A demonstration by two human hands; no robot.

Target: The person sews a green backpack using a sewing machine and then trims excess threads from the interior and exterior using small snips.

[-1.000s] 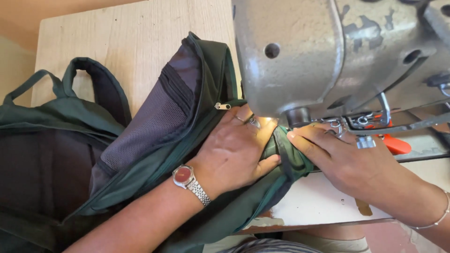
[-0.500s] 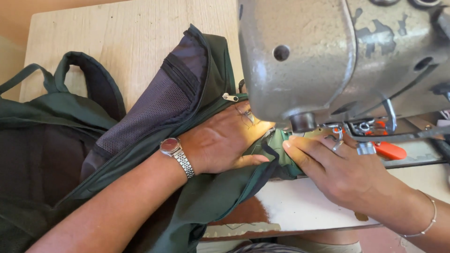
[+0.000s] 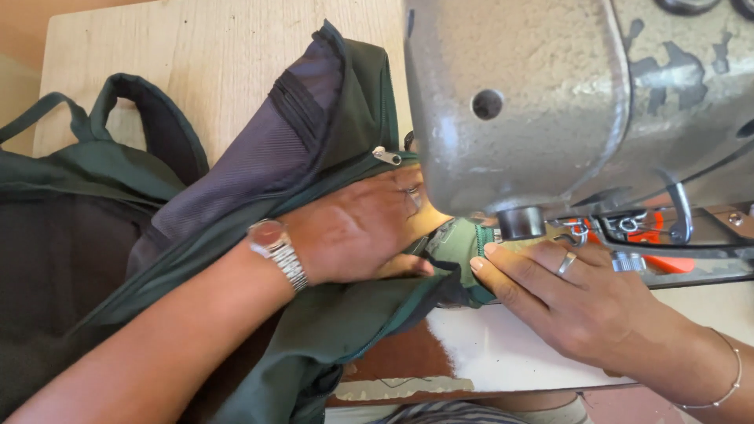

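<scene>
A dark green backpack with a grey-purple lining lies across the wooden table, its folded edge pushed under the head of a grey sewing machine. My left hand, with a metal wristwatch on the wrist, presses flat on the green fabric just left of the presser foot. My right hand, with a ring on one finger and a thin bracelet on the wrist, pins the fabric fold down with its fingertips at the needle area. A silver zipper pull shows beside the left hand.
The backpack's carry handle and shoulder straps rest at the left on the table. Orange and metal machine parts sit behind my right hand. The worn white machine bed ends at a front edge below my hands.
The view has shifted left and closer. My left hand slid further in under the machine head, and my right fingertips stayed pressed on the fabric fold.
</scene>
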